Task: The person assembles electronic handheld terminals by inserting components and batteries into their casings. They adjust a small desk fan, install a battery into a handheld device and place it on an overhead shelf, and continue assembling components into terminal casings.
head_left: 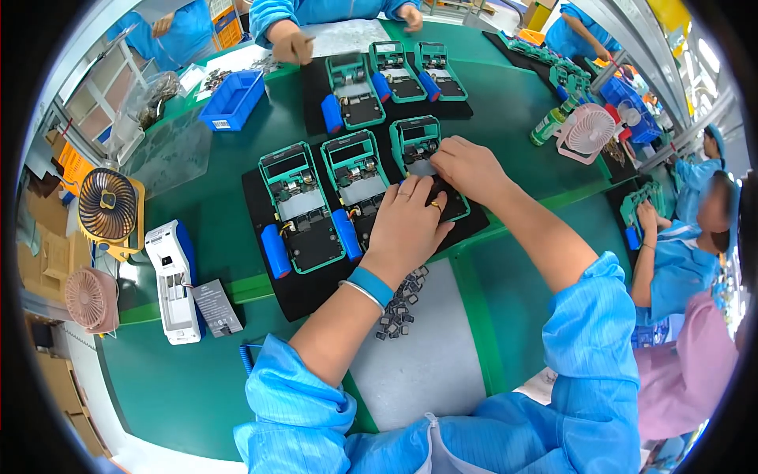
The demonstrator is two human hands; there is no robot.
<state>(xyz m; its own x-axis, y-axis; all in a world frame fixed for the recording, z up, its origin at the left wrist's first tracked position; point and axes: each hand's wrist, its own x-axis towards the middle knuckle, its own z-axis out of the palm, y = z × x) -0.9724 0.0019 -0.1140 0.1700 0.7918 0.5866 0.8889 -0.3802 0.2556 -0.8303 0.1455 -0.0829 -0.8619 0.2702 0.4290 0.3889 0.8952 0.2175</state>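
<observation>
Three open green-framed device housings (297, 207), (351, 170) lie in a row on a black mat (264, 237); circuit parts and a dark flat panel show inside, and blue cylindrical batteries (275, 251) hang by wires at the left sides of two. Over the rightmost housing (415, 130) both my hands work close together. My left hand (404, 225) lies across its lower half with fingers bent inward. From the right, my right hand (472, 167) reaches its middle with thumb and fingers pinched together. Whatever is between my fingers is hidden. Small black parts (401, 308) lie loose below my left wrist.
Across the table, a person's hands (294, 47) are near three similar housings (353, 91) on another mat. A blue bin (233, 100), fans (110, 204), (586, 133), a white-and-blue casing (170, 280), a grey labelled card (217, 308) and a green bottle (553, 122) stand around.
</observation>
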